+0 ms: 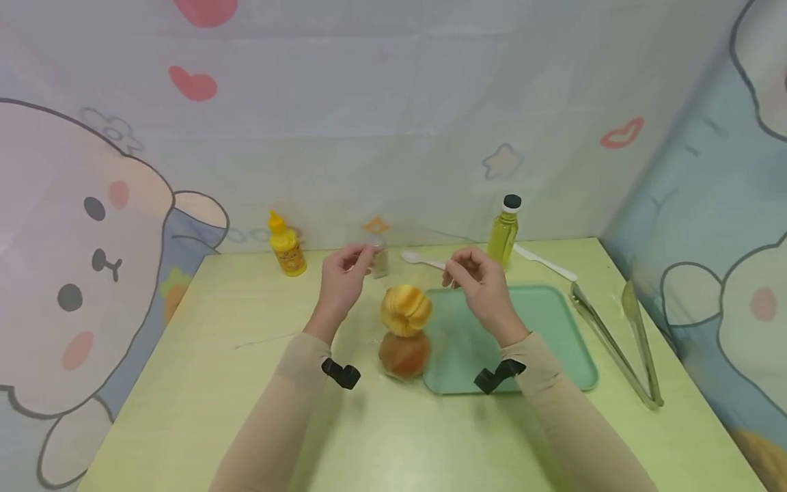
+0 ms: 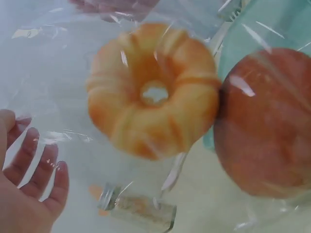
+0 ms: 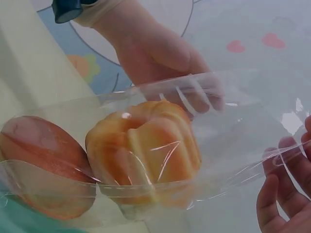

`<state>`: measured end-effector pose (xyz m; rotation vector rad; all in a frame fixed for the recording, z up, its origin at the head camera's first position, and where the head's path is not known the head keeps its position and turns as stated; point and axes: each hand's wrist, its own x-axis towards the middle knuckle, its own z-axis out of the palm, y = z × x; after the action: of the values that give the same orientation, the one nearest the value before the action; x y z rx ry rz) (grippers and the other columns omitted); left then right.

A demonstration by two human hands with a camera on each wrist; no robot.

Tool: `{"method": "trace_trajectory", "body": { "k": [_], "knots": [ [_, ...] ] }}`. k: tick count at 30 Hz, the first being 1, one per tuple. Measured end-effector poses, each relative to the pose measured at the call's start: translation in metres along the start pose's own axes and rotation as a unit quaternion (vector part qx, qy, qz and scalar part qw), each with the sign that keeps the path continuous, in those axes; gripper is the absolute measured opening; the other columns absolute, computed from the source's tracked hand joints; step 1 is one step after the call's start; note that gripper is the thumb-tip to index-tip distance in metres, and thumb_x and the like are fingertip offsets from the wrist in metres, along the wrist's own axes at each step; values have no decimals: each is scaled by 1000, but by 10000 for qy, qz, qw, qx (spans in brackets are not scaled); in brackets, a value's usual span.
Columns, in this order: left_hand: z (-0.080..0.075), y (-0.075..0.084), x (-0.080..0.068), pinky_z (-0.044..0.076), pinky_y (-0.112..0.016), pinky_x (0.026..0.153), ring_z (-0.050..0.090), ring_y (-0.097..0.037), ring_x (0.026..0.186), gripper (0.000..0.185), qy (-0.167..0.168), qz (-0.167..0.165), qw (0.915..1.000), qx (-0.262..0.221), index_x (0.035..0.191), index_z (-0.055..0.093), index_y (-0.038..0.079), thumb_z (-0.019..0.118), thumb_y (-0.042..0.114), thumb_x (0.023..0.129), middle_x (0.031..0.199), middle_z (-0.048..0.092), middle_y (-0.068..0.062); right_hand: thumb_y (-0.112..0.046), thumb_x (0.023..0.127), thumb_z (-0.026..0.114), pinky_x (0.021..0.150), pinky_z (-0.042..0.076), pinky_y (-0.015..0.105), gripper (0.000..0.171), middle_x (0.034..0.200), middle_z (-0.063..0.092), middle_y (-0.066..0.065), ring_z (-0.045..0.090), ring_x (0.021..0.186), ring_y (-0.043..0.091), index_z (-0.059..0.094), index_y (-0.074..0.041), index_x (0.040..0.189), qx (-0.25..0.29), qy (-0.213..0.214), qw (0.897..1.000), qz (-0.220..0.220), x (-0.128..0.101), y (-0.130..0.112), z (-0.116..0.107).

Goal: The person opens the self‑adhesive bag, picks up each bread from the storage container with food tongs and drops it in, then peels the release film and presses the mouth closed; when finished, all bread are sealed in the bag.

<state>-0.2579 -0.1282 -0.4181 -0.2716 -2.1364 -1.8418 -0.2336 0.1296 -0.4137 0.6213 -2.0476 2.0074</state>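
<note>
A clear plastic bag (image 3: 238, 104) hangs between my hands, with two breads inside. The upper one is a golden ring-shaped bread (image 1: 406, 309); beneath it is a smooth brown round bun (image 1: 404, 355). My left hand (image 1: 346, 281) pinches the bag's upper left part between thumb and fingers. On the other side my right hand (image 1: 481, 290) pinches its upper right edge, over the green tray (image 1: 556, 301). In the left wrist view, the ring bread (image 2: 194, 104) and bun (image 2: 267, 126) touch through the stretched film. The bag's exact outline is hard to see in the head view.
Along the back stand a yellow squeeze bottle (image 1: 287, 249), a small glass jar (image 1: 379, 260) and a dark-capped bottle of yellow-green liquid (image 1: 504, 236). White plastic utensils (image 1: 547, 263) lie near them. Metal tongs (image 1: 615, 352) lie right of the tray; a thin strand (image 1: 264, 340) lies left.
</note>
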Motion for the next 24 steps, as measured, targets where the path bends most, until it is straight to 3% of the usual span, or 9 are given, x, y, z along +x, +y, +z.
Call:
{"method": "trace_trajectory", "body": {
  "k": [5,11,21,24],
  "knots": [
    [-10,3,-11,63,-29,80,73,-11,85,31,486,571,9969,-234,109,74,-9,62,19,108,97,76,-25,-9,107,60,73,56,31,16,84,70,3,68,79,16,60,7,103,91,153,9998,104,3,0,3],
    [-27,6,-23,64,-31,74,76,-12,80,23,866,1189,9887,-279,104,74,-3,60,14,109,92,76,-25,-12,109,57,76,58,31,15,88,72,1,71,82,16,59,0,101,153,276,9992,225,5,0,7],
    [-32,12,-35,65,-35,69,77,-14,75,26,1015,1350,9851,-319,103,71,-6,58,15,109,90,76,-25,-10,108,56,74,56,32,14,86,72,2,71,80,17,58,1,100,201,448,9987,116,7,-7,16],
    [-36,10,-35,65,-36,69,78,-15,74,25,898,1446,9848,-340,103,69,-8,57,13,110,89,75,-25,-10,108,57,74,57,33,13,86,72,2,71,80,17,59,1,101,196,421,9989,105,8,-8,17]
  ]
}}
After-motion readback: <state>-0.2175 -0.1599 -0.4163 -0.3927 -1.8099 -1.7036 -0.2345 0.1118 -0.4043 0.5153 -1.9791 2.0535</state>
